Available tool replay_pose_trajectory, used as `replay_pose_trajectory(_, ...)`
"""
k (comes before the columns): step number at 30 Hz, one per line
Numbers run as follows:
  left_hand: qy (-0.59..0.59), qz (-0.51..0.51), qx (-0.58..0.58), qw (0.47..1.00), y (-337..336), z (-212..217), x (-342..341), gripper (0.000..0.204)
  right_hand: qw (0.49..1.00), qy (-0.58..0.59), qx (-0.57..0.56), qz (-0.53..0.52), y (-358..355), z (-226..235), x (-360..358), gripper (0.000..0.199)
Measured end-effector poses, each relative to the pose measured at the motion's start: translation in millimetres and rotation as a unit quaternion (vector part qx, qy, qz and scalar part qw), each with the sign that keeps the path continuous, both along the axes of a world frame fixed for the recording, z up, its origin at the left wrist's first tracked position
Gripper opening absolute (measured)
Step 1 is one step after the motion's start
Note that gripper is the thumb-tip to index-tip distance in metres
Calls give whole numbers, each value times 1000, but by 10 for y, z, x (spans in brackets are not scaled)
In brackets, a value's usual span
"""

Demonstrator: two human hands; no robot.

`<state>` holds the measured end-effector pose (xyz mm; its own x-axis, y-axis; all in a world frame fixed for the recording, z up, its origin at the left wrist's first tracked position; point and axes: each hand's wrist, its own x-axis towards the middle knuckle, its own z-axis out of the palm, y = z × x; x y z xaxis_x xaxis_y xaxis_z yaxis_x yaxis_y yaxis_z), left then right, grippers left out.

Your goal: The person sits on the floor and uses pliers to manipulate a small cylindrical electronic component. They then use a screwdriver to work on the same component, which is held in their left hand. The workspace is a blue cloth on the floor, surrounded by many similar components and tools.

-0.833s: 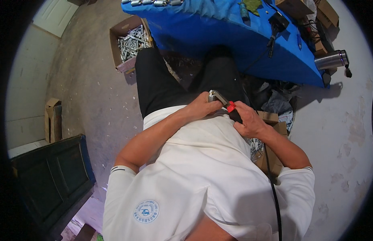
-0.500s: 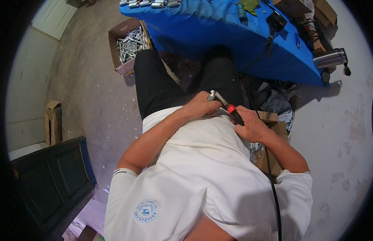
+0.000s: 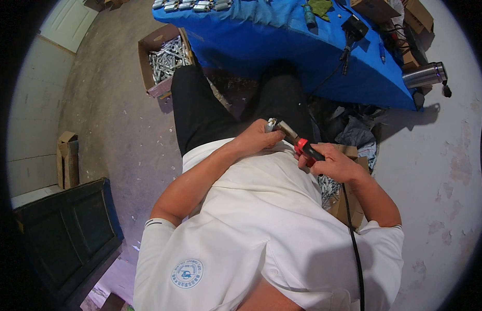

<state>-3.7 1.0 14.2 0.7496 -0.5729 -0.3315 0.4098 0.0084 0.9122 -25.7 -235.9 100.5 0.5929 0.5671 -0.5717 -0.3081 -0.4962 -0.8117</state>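
Observation:
Over my lap, my left hand [image 3: 257, 137] pinches a small silvery metal piece [image 3: 271, 125], its end sticking up past the fingers. To its right, my right hand [image 3: 333, 161] is closed around a pair of pliers [image 3: 311, 151] with red and black handles. The pliers' metal head [image 3: 288, 132] points up and left, close beside the piece. Whether the head touches it I cannot tell.
A blue-covered table [image 3: 241, 32] stands ahead, with several silvery metal parts [image 3: 191, 5] along its far left edge and a steel flask [image 3: 424, 75] at the right. An open carton [image 3: 146, 61] of metal pieces sits on the floor. A black cable [image 3: 353, 236] hangs by my right arm.
My right hand has shifted slightly right and changed its hold, so more of the pliers' handle shows. The metal piece's end has turned a little in my left hand.

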Motion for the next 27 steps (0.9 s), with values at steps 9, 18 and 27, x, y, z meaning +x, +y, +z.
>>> replay_pose_trajectory(9,-68,-1,69,995,-5,-73,3,24,988,153,19,-14,-71,133,209,30)
replay_pose_trajectory(18,-139,-25,103,985,-37,-156,-2,15,977,202,48,43,-135,160,387,28)
replay_pose_trajectory(27,-127,-66,135,980,-29,-132,18,24,968,239,60,40,-215,137,482,26)
